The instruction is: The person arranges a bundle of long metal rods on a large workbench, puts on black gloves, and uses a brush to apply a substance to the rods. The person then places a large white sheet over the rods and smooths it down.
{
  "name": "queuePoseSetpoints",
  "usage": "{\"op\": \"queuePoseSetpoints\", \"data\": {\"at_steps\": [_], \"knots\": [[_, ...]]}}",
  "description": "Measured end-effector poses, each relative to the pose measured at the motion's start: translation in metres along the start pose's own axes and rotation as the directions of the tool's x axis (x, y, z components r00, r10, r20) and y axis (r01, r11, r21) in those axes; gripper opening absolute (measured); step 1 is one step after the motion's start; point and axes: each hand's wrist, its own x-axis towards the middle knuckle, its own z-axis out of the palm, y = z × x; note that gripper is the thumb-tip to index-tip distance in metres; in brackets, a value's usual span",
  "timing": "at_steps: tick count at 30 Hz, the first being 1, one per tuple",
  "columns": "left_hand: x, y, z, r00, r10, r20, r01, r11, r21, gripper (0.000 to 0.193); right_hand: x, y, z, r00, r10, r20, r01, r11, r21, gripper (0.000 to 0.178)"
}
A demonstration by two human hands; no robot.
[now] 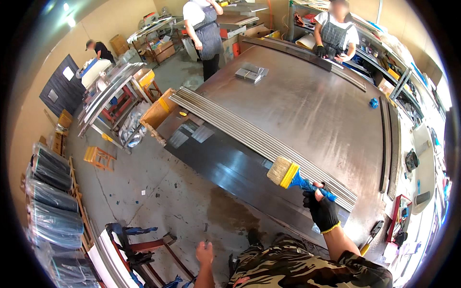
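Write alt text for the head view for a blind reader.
A black-gloved right hand holds a wide blue-handled brush above long metal strips on a worktable. The bare left hand hangs low; two people in aprons stand beyond.

rough-bristled brush [290,174], smooth, glossy metal tabletop [307,115]

Single view: fisheye camera worn on the person's head, facing forward and steeply down. The right hand [321,211] and left hand [204,252] lie close, low in frame. The surface [317,105] extends from near range toward the far wall [127,23]. Straight edges appear bowed.
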Motion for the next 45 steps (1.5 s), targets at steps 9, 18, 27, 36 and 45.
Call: {"op": "queuePoseSetpoints", "data": {"at_steps": [9, 18, 27, 36, 45], "knots": [[0.188, 0.182, -0.109, 0.907, 0.411, -0.092, -0.395, 0.906, 0.155, 0.084, 0.097, 0.072, 0.089, 0.997, 0.058, -0.06, -0.059, 0.998, -0.02, 0.045], [0.369, 0.349, -0.106, 0.549, 0.804, 0.227, -0.821, 0.47, 0.323, 0.095, 0.195, 0.143, 0.161, 0.977, 0.036, -0.211, -0.019, 0.996, 0.084, 0.031], [0.488, 0.451, -0.06, 0.293, 0.797, 0.528, -0.951, 0.187, 0.246, 0.111, 0.198, 0.143, 0.181, 0.928, -0.127, -0.349, 0.107, 0.991, -0.076, 0.03], [0.553, 0.458, -0.022, -0.013, 0.813, 0.582, -0.999, -0.04, 0.033, 0.116, 0.166, 0.186, 0.231, 0.679, -0.221, -0.7, 0.228, 0.97, -0.086, 0.046], [0.554, 0.444, -0.015, -0.045, 0.865, 0.501, -0.999, -0.046, -0.012, 0.117, 0.206, 0.249, 0.333, 0.646, -0.143, -0.75, 0.264, 0.963, 0.045, 0.037]]}}
